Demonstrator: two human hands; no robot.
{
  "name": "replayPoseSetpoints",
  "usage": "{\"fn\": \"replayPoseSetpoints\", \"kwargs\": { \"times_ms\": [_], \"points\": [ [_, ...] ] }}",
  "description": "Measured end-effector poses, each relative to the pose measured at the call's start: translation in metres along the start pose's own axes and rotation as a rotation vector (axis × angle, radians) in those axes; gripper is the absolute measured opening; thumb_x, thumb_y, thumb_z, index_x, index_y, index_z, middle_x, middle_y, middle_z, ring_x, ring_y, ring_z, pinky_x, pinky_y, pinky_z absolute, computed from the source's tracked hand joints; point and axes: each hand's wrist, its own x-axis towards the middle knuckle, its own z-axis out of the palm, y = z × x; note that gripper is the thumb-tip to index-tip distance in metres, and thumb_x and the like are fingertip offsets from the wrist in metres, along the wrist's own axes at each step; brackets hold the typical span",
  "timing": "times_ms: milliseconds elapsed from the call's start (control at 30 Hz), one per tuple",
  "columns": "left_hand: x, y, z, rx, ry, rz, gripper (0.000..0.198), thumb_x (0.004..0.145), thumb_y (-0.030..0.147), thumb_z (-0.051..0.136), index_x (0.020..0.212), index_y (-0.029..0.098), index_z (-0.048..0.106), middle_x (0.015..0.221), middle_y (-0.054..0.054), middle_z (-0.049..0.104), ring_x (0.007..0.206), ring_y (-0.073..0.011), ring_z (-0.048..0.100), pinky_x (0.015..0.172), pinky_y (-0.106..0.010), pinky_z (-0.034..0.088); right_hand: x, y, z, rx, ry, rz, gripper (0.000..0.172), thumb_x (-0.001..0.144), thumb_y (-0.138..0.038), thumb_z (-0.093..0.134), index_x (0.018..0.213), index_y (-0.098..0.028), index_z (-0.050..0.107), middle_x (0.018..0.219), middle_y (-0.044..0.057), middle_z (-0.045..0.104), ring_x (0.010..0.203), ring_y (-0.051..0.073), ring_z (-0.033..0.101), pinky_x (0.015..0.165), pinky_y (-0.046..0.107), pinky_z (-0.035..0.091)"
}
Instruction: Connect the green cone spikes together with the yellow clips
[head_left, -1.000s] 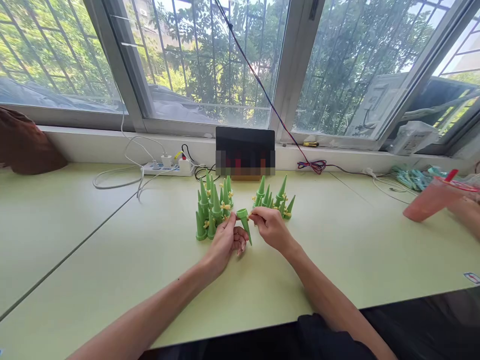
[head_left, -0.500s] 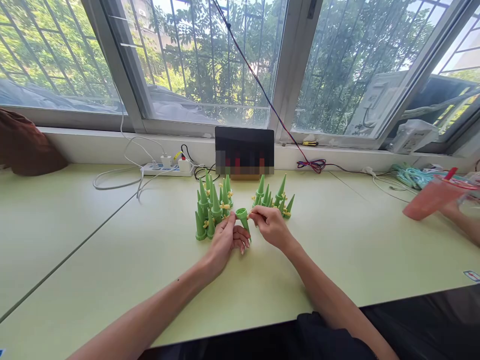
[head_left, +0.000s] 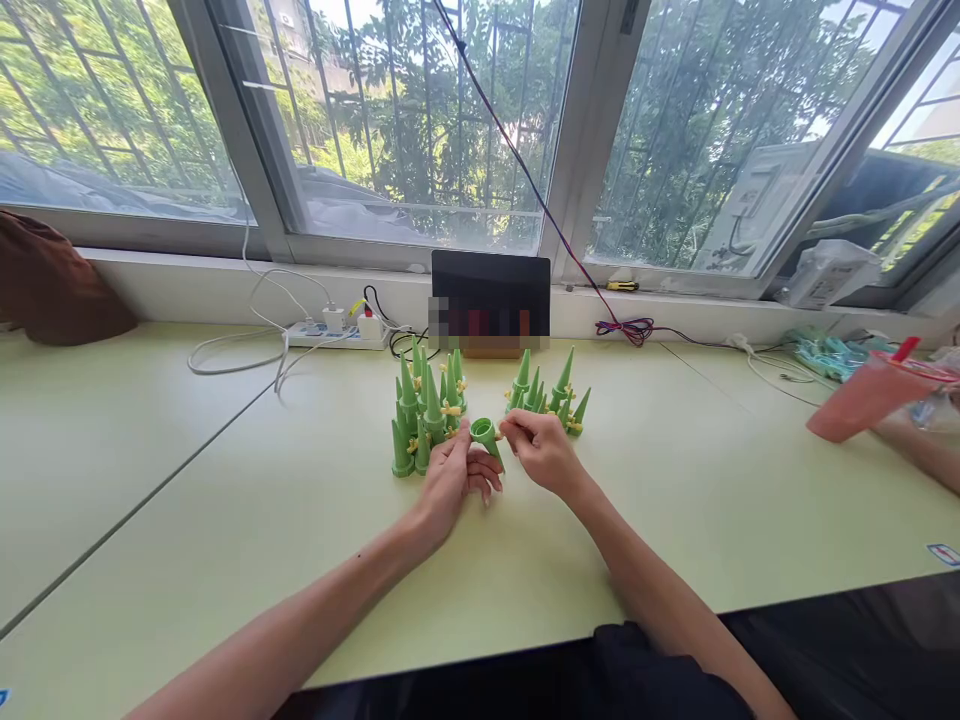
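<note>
A hollow green cone (head_left: 486, 436) is held above the table, its round open end up and its tip slanting down to the right. My left hand (head_left: 459, 472) grips its left side near the rim. The fingers of my right hand (head_left: 541, 450) are pinched at the small yellow piece (head_left: 499, 435) on the cone's right side. Several upright green cones with yellow valves (head_left: 427, 410) form a group left of the held cone. Another group of green cones (head_left: 559, 395) stands behind my right hand.
A dark tablet (head_left: 491, 295) stands at the back by the window, right of a power strip (head_left: 341, 340) with cables. Coiled wire (head_left: 626, 328) lies at the wall. On the right, a person's hand is near a red cup (head_left: 862, 395).
The held cone is tilted slightly more, its tip a little further right. Both my hands keep nearly the same place and grip.
</note>
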Motion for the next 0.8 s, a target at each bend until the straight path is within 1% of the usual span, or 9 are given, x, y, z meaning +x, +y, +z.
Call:
{"fn": "replayPoseSetpoints", "kwargs": {
  "times_ms": [100,233,367,467,600,700,800],
  "points": [
    [0.0008,0.0009,-0.0008,-0.008,-0.002,-0.002,0.053,0.078,0.065,0.058,0.069,0.013,0.053,0.067,-0.011,0.066,0.051,-0.0178,0.062,0.041,-0.025,0.044,0.0002,0.0,0.0001,0.005,0.002,0.006,0.034,0.093,-0.034,0.046,0.063,-0.019,0.042,0.056,-0.005,0.038,0.053,0.009,0.031,0.053,0.024,0.029],
    [0.0027,0.0012,-0.0022,-0.048,-0.022,-0.005,0.05,0.076,0.061,0.064,0.074,0.011,0.058,0.076,-0.012,0.067,0.061,-0.0188,0.065,0.044,-0.025,0.047,0.0008,0.0014,-0.0004,-0.017,0.009,0.008,0.035,0.093,-0.033,0.046,0.061,-0.019,0.04,0.055,-0.005,0.035,0.053,0.01,0.028,0.052,0.024,0.026],
    [0.0032,0.0005,-0.0035,-0.069,-0.053,0.008,0.046,0.076,0.056,0.067,0.082,0.011,0.061,0.085,-0.013,0.067,0.07,-0.0205,0.067,0.048,-0.025,0.05,0.0008,0.003,-0.0013,-0.043,0.019,0.009,0.034,0.092,-0.032,0.046,0.062,-0.019,0.041,0.056,-0.005,0.037,0.054,0.01,0.03,0.052,0.025,0.026],
    [0.0029,0.0003,-0.0044,-0.051,-0.107,0.029,0.045,0.079,0.053,0.066,0.096,0.011,0.064,0.098,-0.014,0.066,0.076,-0.0212,0.068,0.05,-0.025,0.051,0.0006,0.0039,-0.0018,-0.043,0.023,0.017,0.032,0.093,-0.033,0.045,0.063,-0.019,0.044,0.056,-0.004,0.04,0.053,0.01,0.032,0.052,0.025,0.027],
    [0.0021,0.0009,-0.0058,0.007,-0.177,0.068,0.048,0.084,0.051,0.061,0.118,0.018,0.064,0.116,-0.013,0.062,0.083,-0.0214,0.068,0.052,-0.026,0.053,0.0011,0.0047,-0.0024,-0.038,0.028,0.033,0.031,0.092,-0.034,0.045,0.064,-0.019,0.045,0.058,-0.003,0.044,0.053,0.01,0.034,0.053,0.025,0.028],
    [0.0003,0.0026,-0.0057,0.069,-0.2,0.088,0.051,0.084,0.05,0.06,0.127,0.024,0.06,0.122,-0.012,0.059,0.086,-0.0213,0.068,0.053,-0.026,0.055,0.0016,0.0047,-0.003,-0.057,0.045,0.038,0.033,0.092,-0.035,0.044,0.063,-0.019,0.043,0.058,-0.003,0.044,0.054,0.011,0.035,0.052,0.025,0.028],
    [-0.0021,0.0051,-0.0039,0.134,-0.201,0.1,0.053,0.084,0.048,0.062,0.132,0.026,0.057,0.131,-0.012,0.054,0.086,-0.0208,0.068,0.052,-0.026,0.056,0.0019,0.0048,-0.0033,-0.077,0.059,0.046,0.034,0.092,-0.036,0.045,0.062,-0.02,0.043,0.056,-0.003,0.042,0.053,0.011,0.034,0.051,0.026,0.027]
  ]
}}
